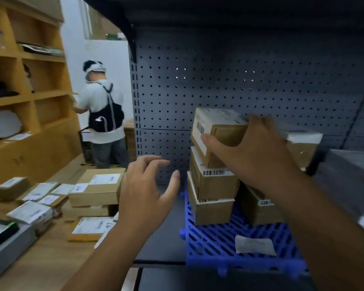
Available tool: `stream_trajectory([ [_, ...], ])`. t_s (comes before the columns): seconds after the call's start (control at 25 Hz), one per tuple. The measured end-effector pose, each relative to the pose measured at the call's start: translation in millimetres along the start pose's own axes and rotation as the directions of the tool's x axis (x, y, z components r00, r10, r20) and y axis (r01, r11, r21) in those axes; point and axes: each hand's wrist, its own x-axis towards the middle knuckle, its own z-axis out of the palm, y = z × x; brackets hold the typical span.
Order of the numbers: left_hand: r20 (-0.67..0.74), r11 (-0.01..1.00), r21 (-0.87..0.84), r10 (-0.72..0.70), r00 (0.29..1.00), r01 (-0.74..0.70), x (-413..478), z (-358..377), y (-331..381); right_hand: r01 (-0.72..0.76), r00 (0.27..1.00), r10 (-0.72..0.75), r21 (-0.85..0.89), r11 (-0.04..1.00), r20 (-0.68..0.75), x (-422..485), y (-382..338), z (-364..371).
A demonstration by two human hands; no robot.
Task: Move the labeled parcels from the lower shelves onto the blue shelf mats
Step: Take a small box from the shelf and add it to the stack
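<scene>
**A:** Grey pegboard bay point(261, 80), with a blue shelf mat point(214, 248) lying on the deck. Right hand point(256, 152) is gripping a labelled parcel point(216, 127), thumb on the front face and fingers curling over the top. The parcel is hanging tilted right above the two-box stack point(212, 185) at the mat's back-left corner. Can't tell if it's touching the top box.

**B:** Left hand?

**A:** Left hand point(147, 185) is hovering beside the stack with fingers spread and loosely bent. It's holding nothing and touching nothing.

**B:** What's worrying you?

**A:** The stack is sitting close to the mat's left edge, and the boxes are looking slightly offset. A third box is going on tilted, from one hand. I'm guessing it could land corner-first, shove the top box left, and send something sliding onto the bare deck. Nothing is bracing that side.

**B:** Anything else?

**A:** A neighbouring parcel point(259, 206) is sitting just right of the stack, partly hidden under the forearm, so the arm could be clipping it on the way out. A loose paper slip point(254, 244) is lying near the mat's front, and a box landing on it might skid. More parcels are waiting on the wooden table point(51, 248) at left.
</scene>
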Motion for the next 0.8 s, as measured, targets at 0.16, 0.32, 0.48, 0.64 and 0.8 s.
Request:
stream_trajectory([
  [0.16, 0.073, 0.998, -0.061, 0.029, 0.997, -0.024, 13, 12, -12, -0.090, 0.996, 0.090, -0.078, 0.993, -0.013, 5, -5, 15],
  [0.32, 0.106, 0.997, -0.062, 0.043, 0.993, -0.036, 15, 20, -16, -0.088, 0.996, 0.085, -0.127, 0.988, -0.033, 10, -10, 29],
  [0.48, 0.119, 0.998, -0.062, 0.038, 0.992, -0.031, 12, 26, -22, -0.086, 0.996, 0.081, -0.146, 0.986, -0.040, 10, -6, 38],
  [0.64, 0.124, 0.998, -0.054, 0.036, 0.992, -0.029, 8, 28, -20, -0.075, 0.996, 0.068, -0.143, 0.987, -0.048, 9, -1, 38],
  [0.8, 0.132, 0.998, -0.051, 0.047, 0.990, -0.041, 10, 30, -18, -0.080, 0.997, 0.078, -0.138, 0.987, -0.020, 10, 2, 35],
])
